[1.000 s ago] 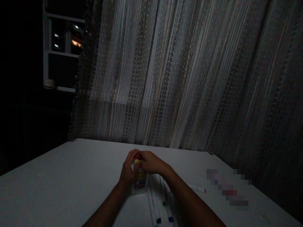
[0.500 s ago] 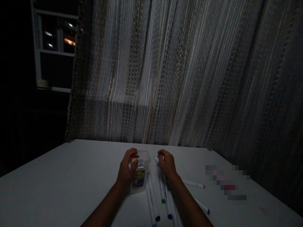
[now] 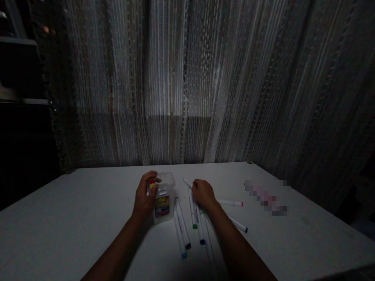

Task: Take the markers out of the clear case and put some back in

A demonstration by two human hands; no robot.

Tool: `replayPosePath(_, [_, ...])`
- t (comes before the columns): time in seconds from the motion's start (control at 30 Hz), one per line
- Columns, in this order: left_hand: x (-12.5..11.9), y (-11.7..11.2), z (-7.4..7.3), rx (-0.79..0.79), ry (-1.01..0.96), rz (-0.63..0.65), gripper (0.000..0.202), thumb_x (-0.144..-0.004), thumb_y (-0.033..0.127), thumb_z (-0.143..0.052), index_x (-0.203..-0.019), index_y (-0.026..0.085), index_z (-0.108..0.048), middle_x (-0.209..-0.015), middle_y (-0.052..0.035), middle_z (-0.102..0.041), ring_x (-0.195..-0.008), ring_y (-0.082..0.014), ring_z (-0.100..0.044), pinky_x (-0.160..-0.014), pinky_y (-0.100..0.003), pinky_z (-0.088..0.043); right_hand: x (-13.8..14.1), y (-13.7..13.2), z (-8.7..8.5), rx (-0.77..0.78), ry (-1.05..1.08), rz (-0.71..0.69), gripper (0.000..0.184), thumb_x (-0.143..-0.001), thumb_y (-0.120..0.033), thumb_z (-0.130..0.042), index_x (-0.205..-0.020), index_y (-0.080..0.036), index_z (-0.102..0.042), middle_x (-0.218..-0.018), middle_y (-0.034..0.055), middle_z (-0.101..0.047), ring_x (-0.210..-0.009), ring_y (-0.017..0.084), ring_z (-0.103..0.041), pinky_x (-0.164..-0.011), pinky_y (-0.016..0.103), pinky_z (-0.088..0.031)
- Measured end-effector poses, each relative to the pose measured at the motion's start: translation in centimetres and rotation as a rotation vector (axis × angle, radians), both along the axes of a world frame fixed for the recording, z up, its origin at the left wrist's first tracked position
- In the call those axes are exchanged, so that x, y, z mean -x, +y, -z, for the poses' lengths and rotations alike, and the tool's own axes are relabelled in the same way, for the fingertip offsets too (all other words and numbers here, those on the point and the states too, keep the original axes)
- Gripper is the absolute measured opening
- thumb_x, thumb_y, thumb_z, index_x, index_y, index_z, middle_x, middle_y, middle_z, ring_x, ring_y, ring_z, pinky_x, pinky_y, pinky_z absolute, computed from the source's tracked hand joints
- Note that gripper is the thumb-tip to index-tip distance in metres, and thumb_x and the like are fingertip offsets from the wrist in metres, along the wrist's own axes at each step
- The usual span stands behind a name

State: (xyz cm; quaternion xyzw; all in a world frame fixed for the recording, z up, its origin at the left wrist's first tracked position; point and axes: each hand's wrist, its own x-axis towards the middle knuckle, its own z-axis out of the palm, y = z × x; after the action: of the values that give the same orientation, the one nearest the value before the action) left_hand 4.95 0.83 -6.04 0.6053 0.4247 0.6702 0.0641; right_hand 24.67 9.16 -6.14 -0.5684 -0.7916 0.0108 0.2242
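Note:
My left hand (image 3: pixel 144 197) is wrapped round a clear plastic box (image 3: pixel 164 200) with a coloured label, standing upright on the white table (image 3: pixel 73 218). Red and yellow marker caps show inside the box by my fingers. My right hand (image 3: pixel 202 194) rests on the table to the right of the box, fingers curled over a white marker (image 3: pixel 187 182) whose tip sticks out to the left. Several white markers (image 3: pixel 182 224) with coloured caps lie side by side between my forearms.
Two more markers lie further right, one with a red cap (image 3: pixel 231 203) and one with a dark blue cap (image 3: pixel 239 225). A blurred-out patch (image 3: pixel 265 197) sits at the table's right. A striped curtain (image 3: pixel 187 86) hangs close behind the table. The room is dim.
My right hand left the top of the box, moved right and came down onto a marker on the table. The left hand stayed on the box. The camera swung right and down.

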Motion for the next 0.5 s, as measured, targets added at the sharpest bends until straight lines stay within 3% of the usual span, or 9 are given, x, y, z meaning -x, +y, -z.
replayPosePath(0.2, [0.1, -0.1, 0.1, 0.028, -0.034, 0.016, 0.043, -0.08, 0.05, -0.043, -0.109, 0.018, -0.044, -0.098, -0.0064, -0.053, -0.089, -0.0201, -0.054, -0.086, -0.036, -0.039, -0.1, -0.3, -0.3, 0.005, -0.008, -0.01, 0.025, -0.08, -0.021, -0.04, -0.086, -0.017, -0.064, -0.089, 0.0082, -0.067, -0.085, 0.017, -0.058, -0.068, 0.025, -0.034])
replayPosePath(0.37, [0.1, 0.1, 0.2, 0.037, -0.034, 0.007, 0.044, -0.079, 0.052, -0.043, -0.108, 0.019, -0.045, -0.101, -0.0067, -0.052, -0.091, -0.0203, -0.054, -0.087, -0.037, -0.039, -0.3, -1.1, -2.7, 0.063, -0.052, -0.003, 0.026, -0.08, -0.025, -0.041, -0.089, -0.017, -0.064, -0.092, 0.0094, -0.066, -0.085, 0.018, -0.059, -0.067, 0.026, -0.036])
replayPosePath(0.5, [-0.1, -0.1, -0.1, 0.023, -0.035, -0.007, 0.043, -0.079, 0.052, -0.042, -0.106, 0.018, -0.045, -0.103, -0.0067, -0.052, -0.092, -0.02, -0.054, -0.087, -0.035, -0.04, -1.6, -2.8, -4.2, 0.144, -0.267, -0.037, 0.025, -0.075, -0.028, -0.048, -0.09, -0.015, -0.065, -0.092, 0.0133, -0.066, -0.087, 0.022, -0.06, -0.069, 0.029, -0.038])
